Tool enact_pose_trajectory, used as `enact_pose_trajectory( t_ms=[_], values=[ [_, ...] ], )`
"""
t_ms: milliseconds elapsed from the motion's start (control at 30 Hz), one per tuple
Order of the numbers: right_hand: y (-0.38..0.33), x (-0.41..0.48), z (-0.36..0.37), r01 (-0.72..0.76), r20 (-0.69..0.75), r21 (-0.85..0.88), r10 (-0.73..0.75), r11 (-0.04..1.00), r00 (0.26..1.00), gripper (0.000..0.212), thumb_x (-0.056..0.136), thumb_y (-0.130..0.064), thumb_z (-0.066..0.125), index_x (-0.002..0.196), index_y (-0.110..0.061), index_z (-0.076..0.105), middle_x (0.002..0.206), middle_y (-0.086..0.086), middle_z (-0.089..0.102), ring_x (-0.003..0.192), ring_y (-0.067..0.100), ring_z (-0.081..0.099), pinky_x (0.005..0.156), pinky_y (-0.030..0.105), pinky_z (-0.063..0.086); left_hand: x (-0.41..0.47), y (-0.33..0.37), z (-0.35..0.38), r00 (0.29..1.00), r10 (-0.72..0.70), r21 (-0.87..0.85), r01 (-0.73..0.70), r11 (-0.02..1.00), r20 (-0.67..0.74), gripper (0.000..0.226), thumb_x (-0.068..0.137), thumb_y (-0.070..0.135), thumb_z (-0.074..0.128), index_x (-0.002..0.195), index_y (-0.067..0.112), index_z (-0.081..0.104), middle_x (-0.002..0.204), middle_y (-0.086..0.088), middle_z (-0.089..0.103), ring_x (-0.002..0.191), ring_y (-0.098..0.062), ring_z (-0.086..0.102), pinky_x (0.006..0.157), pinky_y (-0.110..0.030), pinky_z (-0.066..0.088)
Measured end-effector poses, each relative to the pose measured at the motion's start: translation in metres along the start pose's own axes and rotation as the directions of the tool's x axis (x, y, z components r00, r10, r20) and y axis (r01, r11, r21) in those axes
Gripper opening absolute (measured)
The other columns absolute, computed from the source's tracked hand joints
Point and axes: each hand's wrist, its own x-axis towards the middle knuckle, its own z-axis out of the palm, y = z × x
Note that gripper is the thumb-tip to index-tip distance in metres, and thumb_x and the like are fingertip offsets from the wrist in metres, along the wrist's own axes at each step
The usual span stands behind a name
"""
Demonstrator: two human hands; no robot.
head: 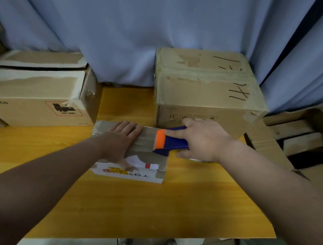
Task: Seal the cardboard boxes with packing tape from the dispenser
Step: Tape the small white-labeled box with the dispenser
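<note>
Left box [36, 92] and right box [208, 91] block the back; the gap between looks passable.

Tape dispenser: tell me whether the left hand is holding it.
No, the right hand grips the tape dispenser, while the left hand lies flat on top of the small cardboard box.

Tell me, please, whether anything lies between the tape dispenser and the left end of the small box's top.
Yes: the left hand lies flat on the small brown cardboard box, left of the blue-and-orange plastic tape dispenser in the right hand.
</note>
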Motion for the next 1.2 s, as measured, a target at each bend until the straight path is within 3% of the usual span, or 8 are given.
enact_pose_trajectory(
  t_ms=[167, 333, 467, 700, 800, 933, 1000, 1200],
  values=[
    [0.02, -0.017, 0.014, -0.084, 0.063, -0.031, 0.086, 0.996, 0.994, 0.063, 0.093, -0.056, 0.046, 0.147, -0.049, 0.016, 0.121, 0.001, 0.044, 0.11, 0.023, 0.047, 0.085, 0.035, 0.039, -0.001, -0.002, 0.002, 0.999, 0.002, 0.016, -0.002, 1.0, 0.042, 0.137, 0.063, 0.081, 0.059, 0.146, 0.013, -0.027, 0.157, -0.011, -0.022, 0.145, -0.028, -0.018, 0.112, -0.038, -0.017],
    [0.016, -0.009, 0.025, -0.086, 0.063, -0.013, 0.086, 0.996, 0.994, 0.062, 0.093, -0.054, 0.047, 0.147, -0.048, 0.018, 0.126, 0.002, 0.044, 0.114, 0.024, 0.046, 0.089, 0.035, 0.036, -0.007, -0.008, 0.013, 0.999, 0.021, -0.015, -0.021, 1.0, 0.031, 0.133, 0.038, 0.102, 0.003, 0.132, 0.019, -0.042, 0.142, -0.006, -0.043, 0.135, -0.02, -0.037, 0.109, -0.035, -0.025],
    [0.015, -0.009, 0.03, -0.08, 0.051, 0.003, 0.08, 0.997, 0.996, 0.061, 0.094, -0.053, 0.047, 0.147, -0.048, 0.018, 0.126, 0.002, 0.045, 0.114, 0.024, 0.046, 0.091, 0.035, 0.037, -0.011, 0.006, 0.025, 0.995, 0.076, 0.001, -0.076, 0.997, -0.072, 0.113, 0.054, 0.094, -0.012, 0.138, 0.022, -0.035, 0.151, -0.002, -0.035, 0.139, -0.017, -0.033, 0.113, -0.037, -0.021],
    [0.017, -0.007, 0.032, -0.064, 0.047, -0.001, 0.064, 0.998, 0.997, 0.063, 0.094, -0.052, 0.048, 0.148, -0.046, 0.017, 0.123, 0.002, 0.046, 0.113, 0.023, 0.046, 0.088, 0.034, 0.037, 0.013, 0.074, 0.019, 0.99, 0.052, -0.069, -0.062, 0.996, -0.132, 0.099, 0.084, 0.077, 0.025, 0.147, 0.016, -0.02, 0.156, -0.001, -0.023, 0.143, -0.015, -0.021, 0.117, -0.036, -0.013],
    [0.02, -0.009, 0.039, -0.082, 0.04, 0.043, 0.081, 0.996, 0.996, 0.065, 0.093, -0.053, 0.049, 0.148, -0.046, 0.017, 0.123, 0.002, 0.045, 0.112, 0.023, 0.046, 0.086, 0.033, 0.038, -0.017, 0.03, 0.026, 0.993, -0.073, -0.134, 0.06, 0.989, -0.094, 0.116, 0.069, 0.088, 0.022, 0.148, 0.014, -0.02, 0.154, -0.004, -0.026, 0.143, -0.017, -0.02, 0.113, -0.032, -0.012],
    [0.022, -0.011, 0.048, -0.089, 0.017, 0.059, 0.088, 0.994, 0.996, 0.064, 0.093, -0.053, 0.049, 0.148, -0.047, 0.016, 0.124, 0.002, 0.046, 0.111, 0.023, 0.048, 0.085, 0.033, 0.039, -0.051, -0.012, 0.03, 0.962, -0.271, -0.126, 0.274, 0.953, 0.044, 0.147, 0.037, 0.103, -0.005, 0.145, 0.006, -0.024, 0.153, -0.013, -0.029, 0.143, -0.022, -0.022, 0.116, -0.035, -0.009],
    [0.023, -0.011, 0.049, -0.08, 0.004, 0.051, 0.08, 0.995, 0.997, 0.064, 0.093, -0.052, 0.048, 0.148, -0.046, 0.017, 0.124, 0.003, 0.047, 0.111, 0.024, 0.048, 0.085, 0.033, 0.039, -0.048, -0.003, 0.028, 0.947, -0.317, -0.155, 0.321, 0.934, 0.051, 0.148, 0.038, 0.103, 0.001, 0.145, 0.004, -0.025, 0.153, -0.014, -0.03, 0.143, -0.025, -0.022, 0.118, -0.038, -0.008],
    [0.025, -0.008, 0.05, -0.057, -0.002, 0.033, 0.057, 0.998, 0.998, 0.064, 0.093, -0.052, 0.05, 0.148, -0.047, 0.018, 0.123, 0.004, 0.047, 0.112, 0.026, 0.048, 0.088, 0.036, 0.039, 0.017, 0.084, 0.018, 0.985, -0.11, -0.119, 0.094, 0.988, -0.134, 0.116, 0.073, 0.086, 0.033, 0.149, 0.015, -0.018, 0.158, -0.003, -0.02, 0.144, -0.018, -0.019, 0.117, -0.037, -0.011]
  ],
)
